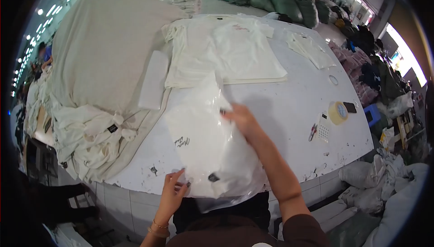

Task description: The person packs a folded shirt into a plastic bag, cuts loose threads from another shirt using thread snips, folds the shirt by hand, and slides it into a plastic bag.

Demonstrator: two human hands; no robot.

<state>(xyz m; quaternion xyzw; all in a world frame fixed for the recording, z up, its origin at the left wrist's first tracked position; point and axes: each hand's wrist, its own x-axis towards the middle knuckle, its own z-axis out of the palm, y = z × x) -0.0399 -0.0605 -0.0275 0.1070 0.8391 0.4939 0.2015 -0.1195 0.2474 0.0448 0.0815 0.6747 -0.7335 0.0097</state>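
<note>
A clear plastic bag (218,154) with a folded white T-shirt (183,129) in it lies at the near edge of the table. Small dark lettering shows on the shirt, and a dark label shows through the film lower down. My right hand (242,119) grips the film on the bag's right side, near the upper part. At the bag's lower left corner, my left hand (174,187) has its thumb and fingertips closed on the edge. Just beyond the bag, a stack of white T-shirts (221,50) lies flat, with red print on the chest.
A large cloth-covered pile (106,48) stands on the left, with a white board (153,79) beside it. To the right lie a tape roll (337,112), a phone (350,108), small snips (312,132), a sticker sheet (323,128) and a bagged shirt (312,50). Green sacks (282,3) sit behind.
</note>
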